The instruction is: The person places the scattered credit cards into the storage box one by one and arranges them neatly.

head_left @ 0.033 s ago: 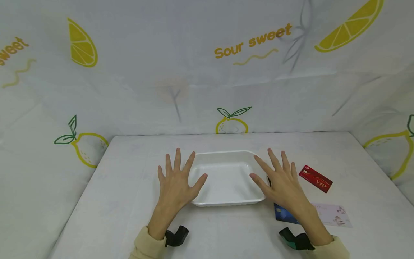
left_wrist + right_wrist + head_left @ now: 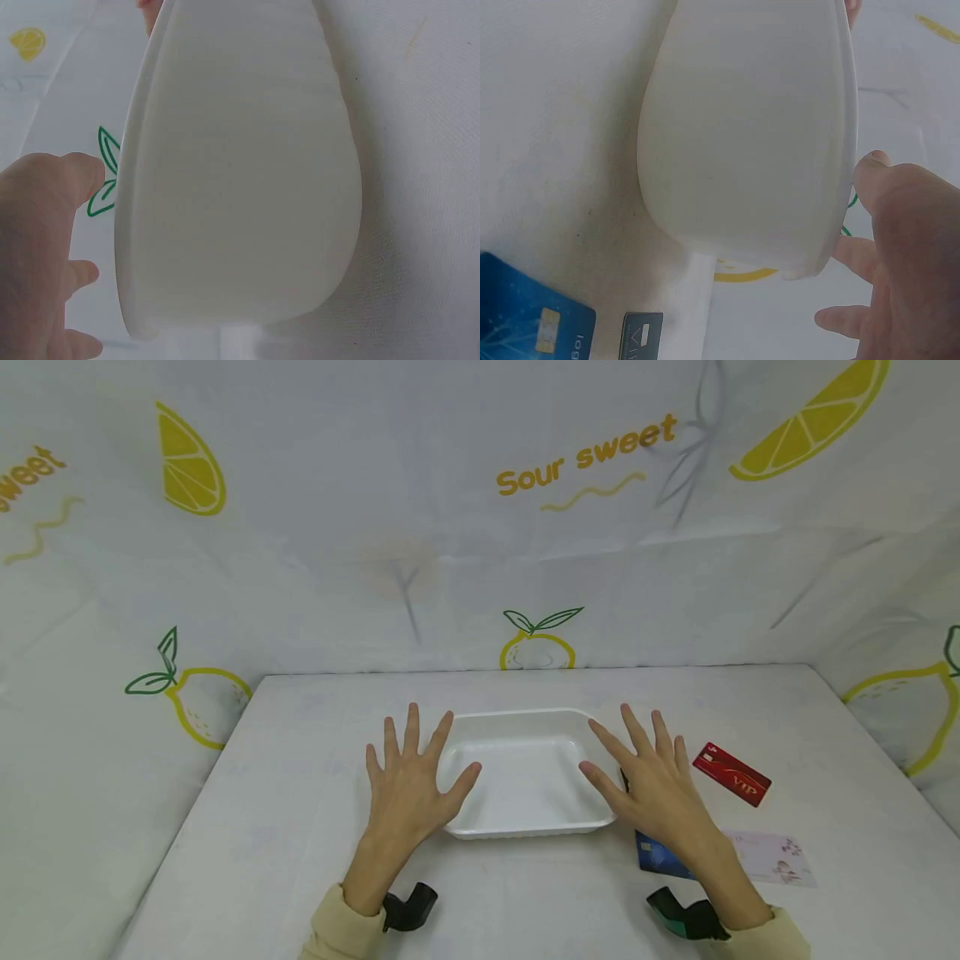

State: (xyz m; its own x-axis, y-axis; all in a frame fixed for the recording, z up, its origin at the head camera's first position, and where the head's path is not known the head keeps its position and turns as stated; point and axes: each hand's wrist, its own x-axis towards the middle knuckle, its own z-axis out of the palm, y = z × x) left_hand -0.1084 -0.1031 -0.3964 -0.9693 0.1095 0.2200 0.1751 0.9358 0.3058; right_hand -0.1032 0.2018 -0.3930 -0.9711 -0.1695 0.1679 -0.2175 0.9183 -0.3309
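Note:
A white, shallow rectangular tray [image 2: 525,785] sits on the table between both hands. My left hand [image 2: 408,797] hovers over its left end with fingers straight and spread, holding nothing. Over the right end is my right hand [image 2: 656,785], fingers likewise spread and holding nothing. Both wrist views show a gap between the hand and the tray's side wall [image 2: 240,172]. Under the right hand and wrist lie a blue chip card [image 2: 663,857], partly hidden, and a dark card [image 2: 641,337], mostly hidden in the head view. A pale pink flowered card [image 2: 776,860] lies beside the right wrist.
A red VIP card [image 2: 732,774] lies right of the right hand on the white-covered table [image 2: 262,827]. Behind and beside the table hangs a white cloth [image 2: 322,527] with lemon prints. Black curved mounts [image 2: 411,907] are worn at both wrists.

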